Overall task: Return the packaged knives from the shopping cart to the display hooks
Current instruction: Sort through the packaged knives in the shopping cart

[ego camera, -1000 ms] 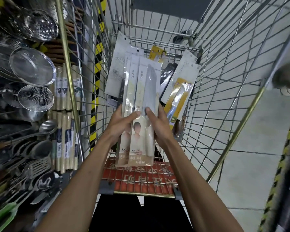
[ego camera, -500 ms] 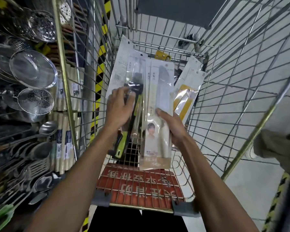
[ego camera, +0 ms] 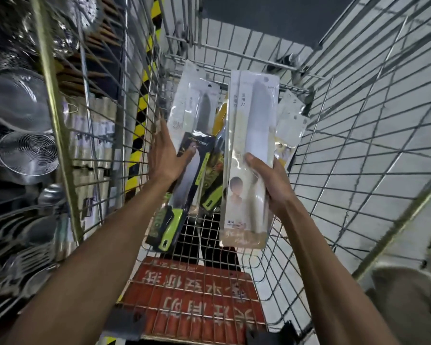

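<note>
Since the frame half a second back, the hands have drawn apart, and the pack under the left one has come up off the pile in the shopping cart (ego camera: 358, 125).

Head view: the left hand (ego camera: 164, 158) grips the green-handled knife pack (ego camera: 184, 190) over the cart's left half. The thumb lies across its front and the fingers reach up along its left edge, close to the cart's left wall. The right hand (ego camera: 271, 188) holds the white knife packs (ego camera: 249, 145) upright over the cart's middle, thumb on the front and fingers wrapped behind. They look like two packs stacked together.

I'd judge the task barely begun. Nothing I can see has reached a hook, and the knife hooks themselves are not in view. More loose packs (ego camera: 289, 115) lean in the cart's far right corner, and another white one stands behind the green pack, so several trips are left.

For room, the cart's wire walls close in on three sides and the only free way out is upward. The strainers (ego camera: 25, 150) hang just outside the cart's left wall, so the packs need to clear its rim before swinging that way. The red flap (ego camera: 197, 295) at the cart's near end sits below both forearms.
</note>
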